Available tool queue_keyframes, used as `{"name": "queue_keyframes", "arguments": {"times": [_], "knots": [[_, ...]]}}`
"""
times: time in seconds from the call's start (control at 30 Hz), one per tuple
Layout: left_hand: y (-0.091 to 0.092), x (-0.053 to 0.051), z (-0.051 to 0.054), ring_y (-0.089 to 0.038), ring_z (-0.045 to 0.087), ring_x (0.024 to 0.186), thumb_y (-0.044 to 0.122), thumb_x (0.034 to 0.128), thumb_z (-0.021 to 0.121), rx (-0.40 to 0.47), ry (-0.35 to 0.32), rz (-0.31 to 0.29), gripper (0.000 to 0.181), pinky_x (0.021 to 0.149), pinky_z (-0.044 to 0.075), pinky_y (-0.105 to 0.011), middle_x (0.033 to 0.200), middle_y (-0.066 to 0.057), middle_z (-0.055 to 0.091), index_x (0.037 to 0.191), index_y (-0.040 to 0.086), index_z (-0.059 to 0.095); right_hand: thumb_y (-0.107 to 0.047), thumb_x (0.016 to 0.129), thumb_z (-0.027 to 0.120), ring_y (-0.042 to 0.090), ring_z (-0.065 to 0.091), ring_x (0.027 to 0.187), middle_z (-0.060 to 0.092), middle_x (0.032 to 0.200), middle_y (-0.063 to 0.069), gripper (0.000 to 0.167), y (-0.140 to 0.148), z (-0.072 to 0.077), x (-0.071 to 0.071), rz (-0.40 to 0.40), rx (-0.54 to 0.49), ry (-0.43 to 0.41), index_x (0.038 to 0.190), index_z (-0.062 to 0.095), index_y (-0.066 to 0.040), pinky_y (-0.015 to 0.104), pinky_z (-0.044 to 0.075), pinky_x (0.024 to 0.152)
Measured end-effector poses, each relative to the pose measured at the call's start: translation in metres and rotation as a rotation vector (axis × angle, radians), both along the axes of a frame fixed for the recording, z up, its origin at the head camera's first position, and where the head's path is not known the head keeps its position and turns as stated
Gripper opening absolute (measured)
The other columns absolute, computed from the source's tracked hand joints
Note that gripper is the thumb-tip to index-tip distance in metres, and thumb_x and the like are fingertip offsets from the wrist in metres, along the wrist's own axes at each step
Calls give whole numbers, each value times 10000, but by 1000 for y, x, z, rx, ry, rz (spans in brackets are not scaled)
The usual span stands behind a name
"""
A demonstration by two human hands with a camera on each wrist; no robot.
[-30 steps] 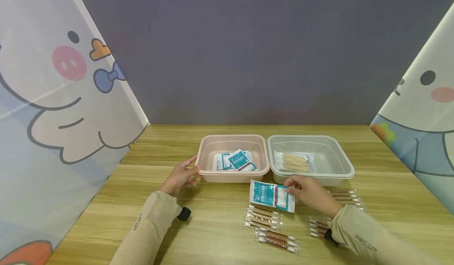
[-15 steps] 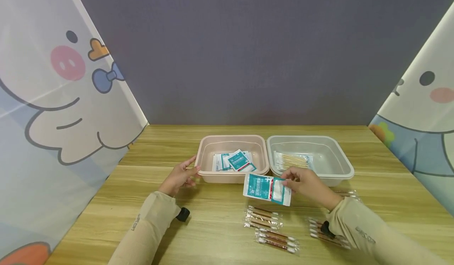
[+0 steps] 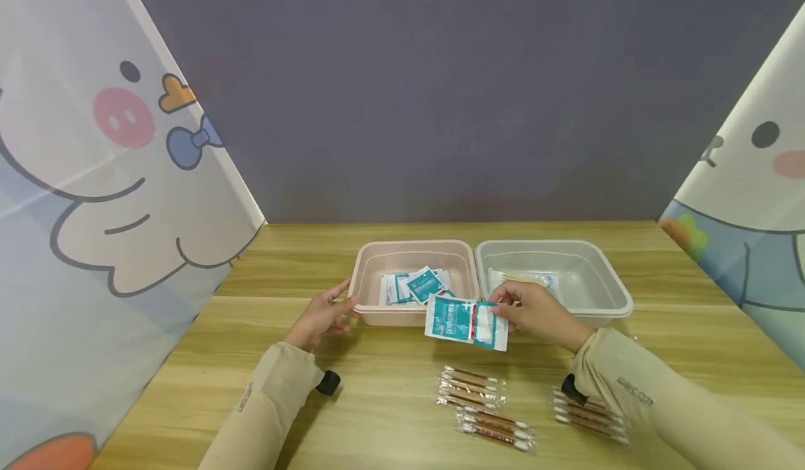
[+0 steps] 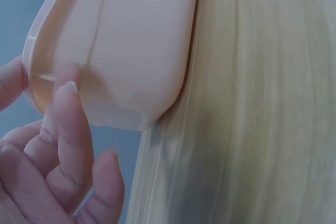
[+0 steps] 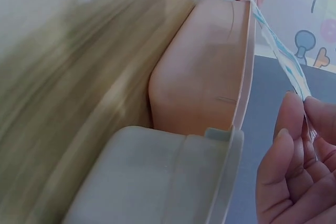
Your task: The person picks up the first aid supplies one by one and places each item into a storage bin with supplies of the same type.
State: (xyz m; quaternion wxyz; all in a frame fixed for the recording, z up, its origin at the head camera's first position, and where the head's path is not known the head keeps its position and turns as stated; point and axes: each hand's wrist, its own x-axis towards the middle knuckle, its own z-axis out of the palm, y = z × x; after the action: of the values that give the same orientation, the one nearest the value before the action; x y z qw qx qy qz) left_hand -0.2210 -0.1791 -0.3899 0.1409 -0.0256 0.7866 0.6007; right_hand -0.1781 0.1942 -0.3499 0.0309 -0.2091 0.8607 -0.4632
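My right hand [image 3: 531, 311] pinches one end of a flat teal-and-white packet [image 3: 451, 318] with a white patch, between thumb and fingers. In the head view the packet overlaps the front rim of a pink plastic basin [image 3: 376, 316]. Similar packets [image 3: 423, 285] lie inside that basin. My left hand [image 3: 321, 316] holds the basin's front left corner. The left wrist view shows the fingers [image 4: 71, 145] curled there, with fingertips at the rim and outer wall. In the right wrist view the packet [image 5: 283, 56] appears nearly edge-on.
A grey-green basin [image 3: 594, 281] stands right beside the pink one. It holds a clear pack of wooden cotton swabs [image 3: 512, 276], partly behind my right hand. Clear packs of brown-stemmed swabs [image 3: 472, 386] lie on the wooden table [image 3: 377, 414], one near my right forearm.
My right hand has moved left and away from me with the packet, from in front of the grey-green basin to the pink basin's front rim. My left hand has stayed at the corner.
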Motion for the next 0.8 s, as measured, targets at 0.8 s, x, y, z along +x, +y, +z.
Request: {"name": "queue_keyframes", "arguments": {"times": [0.8], "knots": [[0,2,-2,-92,536,490,211,981,567,6,16,1,601,550,481,-266,825,-71,690,1503,84,299,-16,914,618,222,589,570,607,766,72,90,-41,28,-57,18,85,-29,983,624,41,338,500,545]]}}
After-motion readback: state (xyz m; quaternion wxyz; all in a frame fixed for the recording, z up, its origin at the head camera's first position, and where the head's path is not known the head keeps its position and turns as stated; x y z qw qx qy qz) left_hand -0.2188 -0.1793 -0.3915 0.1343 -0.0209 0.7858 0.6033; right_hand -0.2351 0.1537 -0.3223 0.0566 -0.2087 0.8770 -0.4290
